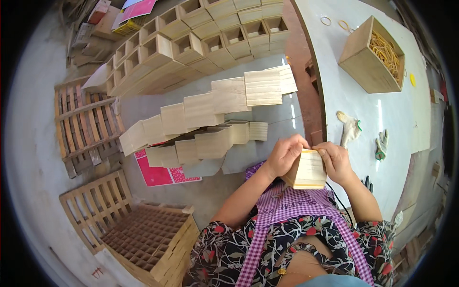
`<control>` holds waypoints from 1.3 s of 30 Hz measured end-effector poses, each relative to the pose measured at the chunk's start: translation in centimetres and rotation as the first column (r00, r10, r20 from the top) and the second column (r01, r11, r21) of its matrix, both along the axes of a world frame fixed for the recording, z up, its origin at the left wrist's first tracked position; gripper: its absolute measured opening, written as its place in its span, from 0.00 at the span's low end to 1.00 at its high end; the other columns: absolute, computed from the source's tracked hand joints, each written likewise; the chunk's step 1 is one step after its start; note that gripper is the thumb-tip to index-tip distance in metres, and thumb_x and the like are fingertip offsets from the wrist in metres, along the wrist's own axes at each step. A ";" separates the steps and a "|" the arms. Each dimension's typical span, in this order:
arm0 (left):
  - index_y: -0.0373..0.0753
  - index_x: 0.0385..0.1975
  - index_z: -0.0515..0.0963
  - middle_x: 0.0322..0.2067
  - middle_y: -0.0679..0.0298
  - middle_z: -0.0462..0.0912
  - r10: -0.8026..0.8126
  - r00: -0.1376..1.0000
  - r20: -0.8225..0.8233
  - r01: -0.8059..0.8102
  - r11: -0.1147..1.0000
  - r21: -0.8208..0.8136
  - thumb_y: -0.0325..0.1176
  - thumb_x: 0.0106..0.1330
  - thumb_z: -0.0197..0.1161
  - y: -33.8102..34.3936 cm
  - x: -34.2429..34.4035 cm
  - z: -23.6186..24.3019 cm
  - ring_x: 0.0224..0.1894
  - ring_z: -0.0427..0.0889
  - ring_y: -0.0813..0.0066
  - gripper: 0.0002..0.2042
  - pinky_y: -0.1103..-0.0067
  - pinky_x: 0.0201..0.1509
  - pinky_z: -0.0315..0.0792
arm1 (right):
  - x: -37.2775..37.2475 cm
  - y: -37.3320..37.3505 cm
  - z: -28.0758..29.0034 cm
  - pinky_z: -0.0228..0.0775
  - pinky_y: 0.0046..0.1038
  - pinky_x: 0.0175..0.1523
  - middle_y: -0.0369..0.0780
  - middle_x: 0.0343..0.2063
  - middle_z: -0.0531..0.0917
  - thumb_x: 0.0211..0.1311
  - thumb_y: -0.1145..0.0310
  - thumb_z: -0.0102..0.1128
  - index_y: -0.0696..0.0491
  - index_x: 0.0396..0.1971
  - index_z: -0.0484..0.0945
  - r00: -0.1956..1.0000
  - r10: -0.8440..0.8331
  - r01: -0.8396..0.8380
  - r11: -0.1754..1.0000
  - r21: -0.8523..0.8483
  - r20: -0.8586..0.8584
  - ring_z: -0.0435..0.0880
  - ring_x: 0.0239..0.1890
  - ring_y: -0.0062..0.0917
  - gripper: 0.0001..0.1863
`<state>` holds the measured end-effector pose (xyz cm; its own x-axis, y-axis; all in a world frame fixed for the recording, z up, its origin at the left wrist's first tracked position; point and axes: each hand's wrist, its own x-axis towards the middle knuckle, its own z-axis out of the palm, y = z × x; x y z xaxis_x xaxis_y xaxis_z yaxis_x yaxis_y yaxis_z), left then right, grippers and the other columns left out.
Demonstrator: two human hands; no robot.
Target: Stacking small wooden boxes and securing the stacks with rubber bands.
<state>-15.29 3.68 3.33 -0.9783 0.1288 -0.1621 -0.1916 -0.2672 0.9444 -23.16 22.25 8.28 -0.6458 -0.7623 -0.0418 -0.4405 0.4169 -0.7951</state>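
Note:
In front of my purple checked apron [291, 205] I hold a small pale wooden box [310, 171], tilted, between both hands. My left hand [288, 154] grips its left side, fingers bent over the far edge. On the right side, my right hand [336, 161] is closed with thumb and fingers pinching at the top corner. A thin orange-yellow strip, which looks like a rubber band, runs along the box's far edge between my fingertips. Another yellowish line crosses its near edge. The inside of the box is hidden from me.
On the white table at right stand a wooden bin [356, 60] of yellow rubber bands [384, 55] and work gloves [351, 128]. Left, similar wooden boxes lie in overlapping rows [203, 107]; open ones [189, 48] are stacked behind. Pallets [86, 119] and a gridded wooden stack [148, 234] stand farther left.

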 end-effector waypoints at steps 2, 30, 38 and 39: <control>0.33 0.43 0.73 0.30 0.63 0.77 0.085 0.990 -0.109 -0.099 0.986 -0.135 0.53 0.69 0.44 1.4 0.8 0.1 0.29 0.74 0.80 0.25 0.84 0.36 0.68 | -0.4 0.1 -0.8 0.73 0.29 0.34 0.44 0.24 0.80 0.63 0.73 0.51 0.59 0.32 0.75 0.979 -0.099 0.087 0.993 0.074 0.176 0.82 0.27 0.32 0.06; 0.29 0.24 0.71 0.15 0.59 0.68 0.697 0.673 0.246 -0.592 0.708 -0.386 0.45 0.71 0.47 2.1 4.6 -8.3 0.23 0.65 0.79 0.22 0.76 0.29 0.66 | 4.6 -1.4 -5.4 0.70 0.35 0.50 0.44 0.42 0.76 0.44 0.68 0.68 0.57 0.43 0.75 0.977 0.161 -0.151 0.985 0.078 -0.138 0.75 0.45 0.41 0.23; 0.27 0.25 0.75 0.21 0.44 0.74 0.503 0.774 0.385 -0.291 0.823 -0.488 0.49 0.68 0.47 4.2 5.9 -12.1 0.24 0.76 0.64 0.26 0.68 0.33 0.69 | 5.4 -0.8 -6.0 0.70 0.35 0.29 0.42 0.20 0.75 0.50 0.63 0.64 0.54 0.28 0.68 0.956 0.285 -0.292 0.951 0.101 0.076 0.76 0.23 0.38 0.15; 0.26 0.24 0.74 0.20 0.43 0.73 0.488 0.781 0.389 -0.315 0.846 -0.430 0.50 0.68 0.47 4.7 6.1 -13.3 0.26 0.77 0.63 0.27 0.68 0.35 0.69 | 5.4 -1.0 -5.6 0.69 0.36 0.27 0.41 0.18 0.75 0.50 0.64 0.63 0.53 0.29 0.68 0.951 0.304 -0.310 0.939 0.148 0.063 0.76 0.20 0.38 0.13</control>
